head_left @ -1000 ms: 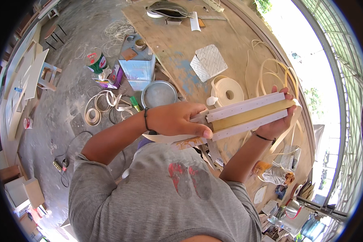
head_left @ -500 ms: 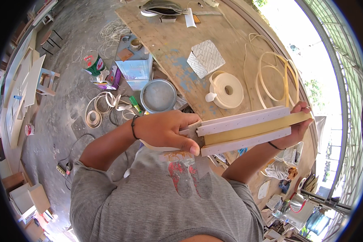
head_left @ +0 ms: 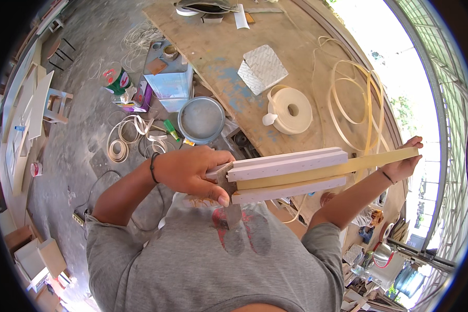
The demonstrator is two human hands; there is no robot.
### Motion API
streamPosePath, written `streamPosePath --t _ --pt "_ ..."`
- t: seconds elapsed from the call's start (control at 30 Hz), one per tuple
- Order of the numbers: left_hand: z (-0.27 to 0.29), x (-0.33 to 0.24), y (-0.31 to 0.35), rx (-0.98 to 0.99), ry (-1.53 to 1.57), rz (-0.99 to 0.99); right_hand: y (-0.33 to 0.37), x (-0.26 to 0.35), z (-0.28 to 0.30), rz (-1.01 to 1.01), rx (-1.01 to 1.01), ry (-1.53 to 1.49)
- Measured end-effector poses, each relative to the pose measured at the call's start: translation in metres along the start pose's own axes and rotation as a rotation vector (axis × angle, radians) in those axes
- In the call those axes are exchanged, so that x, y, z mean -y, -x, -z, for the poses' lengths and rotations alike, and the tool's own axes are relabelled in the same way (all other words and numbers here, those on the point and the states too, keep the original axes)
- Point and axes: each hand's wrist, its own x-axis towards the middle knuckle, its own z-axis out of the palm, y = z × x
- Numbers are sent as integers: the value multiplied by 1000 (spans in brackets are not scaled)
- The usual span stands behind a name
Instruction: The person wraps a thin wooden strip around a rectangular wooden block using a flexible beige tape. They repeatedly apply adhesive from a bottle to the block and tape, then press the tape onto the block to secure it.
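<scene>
Left hand [head_left: 195, 174] is clasping left end of rails [head_left: 291, 164], thumb over top; right hand [head_left: 402, 166] is pinching far end of strip [head_left: 327, 170]. Strip is lying between hands, along rails, seeming light, bendable, maybe creasing; good hold: flat end. Rails are looking stiff.

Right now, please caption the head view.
Left fingers grip a white-railed piece; right fingers hold a yellow strip running between the rails.
</scene>
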Motion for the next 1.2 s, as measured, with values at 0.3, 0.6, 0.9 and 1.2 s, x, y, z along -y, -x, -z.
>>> streamPosePath --t 0.3,0.6,0.9,1.2 --pt "3 9 -11 -74 71 109 18 -59 -15 -138 -379 636" --pt "16 -8 -49 -72 190 199 127 -189 -53 -455 -227 357" --pt "21 -25 -72 -12 166 148 65 -149 -2 -348 6 238" --pt "30 4 -28 99 165 87 -42 5 49 -399 315 -27"
